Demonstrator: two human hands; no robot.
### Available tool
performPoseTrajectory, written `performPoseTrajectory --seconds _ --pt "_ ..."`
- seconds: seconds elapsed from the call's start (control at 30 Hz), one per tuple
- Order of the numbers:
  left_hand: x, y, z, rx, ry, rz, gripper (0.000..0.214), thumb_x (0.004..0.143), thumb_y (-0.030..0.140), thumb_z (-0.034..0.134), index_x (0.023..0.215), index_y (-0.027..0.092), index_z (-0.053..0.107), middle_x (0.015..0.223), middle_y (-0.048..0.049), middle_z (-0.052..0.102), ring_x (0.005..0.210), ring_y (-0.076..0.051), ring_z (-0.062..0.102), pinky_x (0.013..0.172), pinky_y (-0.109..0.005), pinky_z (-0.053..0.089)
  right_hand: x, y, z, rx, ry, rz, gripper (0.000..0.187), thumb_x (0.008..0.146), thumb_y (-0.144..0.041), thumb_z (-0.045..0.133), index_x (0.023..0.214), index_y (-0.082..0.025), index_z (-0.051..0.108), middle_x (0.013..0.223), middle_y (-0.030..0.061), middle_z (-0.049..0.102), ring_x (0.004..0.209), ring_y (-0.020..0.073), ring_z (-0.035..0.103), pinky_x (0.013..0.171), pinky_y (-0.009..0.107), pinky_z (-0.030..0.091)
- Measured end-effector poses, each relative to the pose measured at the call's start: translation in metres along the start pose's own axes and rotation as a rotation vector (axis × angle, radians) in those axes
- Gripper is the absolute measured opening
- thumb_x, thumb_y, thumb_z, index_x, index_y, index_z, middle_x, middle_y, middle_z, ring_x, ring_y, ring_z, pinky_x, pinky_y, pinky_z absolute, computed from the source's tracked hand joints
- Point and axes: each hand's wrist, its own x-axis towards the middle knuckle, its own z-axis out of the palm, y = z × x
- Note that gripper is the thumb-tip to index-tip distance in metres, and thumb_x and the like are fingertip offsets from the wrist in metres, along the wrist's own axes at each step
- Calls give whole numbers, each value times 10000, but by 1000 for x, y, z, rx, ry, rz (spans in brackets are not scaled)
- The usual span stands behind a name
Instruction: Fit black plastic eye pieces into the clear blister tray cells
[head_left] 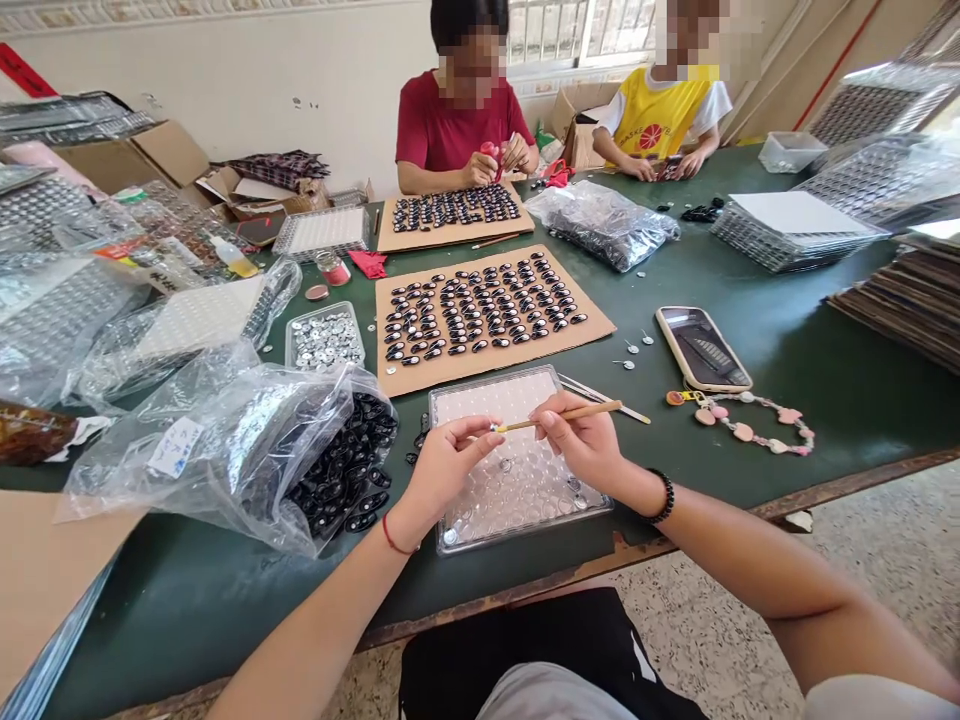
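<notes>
My left hand (444, 462) hovers over a clear blister tray (480, 400) on the green table, its fingers pinched on a tiny piece I cannot make out. My right hand (583, 440) grips a thin wooden stick (568, 414) whose tip points at the left fingertips. Left of the tray lies a clear plastic bag (225, 440) spilling small black oval pieces (352, 470). Beyond the tray a cardboard sheet (585, 335) carries rows of the same black pieces.
A phone (701, 347) and a bead strap (750, 420) lie to the right. A small box of silver discs (325, 338) sits at left. Two other people work at the far side, one over a second cardboard sheet (390, 238). Stacked trays (787, 230) and bags crowd the edges.
</notes>
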Motion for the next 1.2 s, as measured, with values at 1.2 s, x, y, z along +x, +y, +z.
performPoseTrajectory --seconds 1.2 --pt "-2 3 -2 739 25 268 298 825 356 392 611 167 479 569 19 499 535 -111 411 528 -227 273 6 -4 -3 -398 -256 -297 200 883 -289 428 753 -163 513 610 3 546 538 101 471 532 215 334"
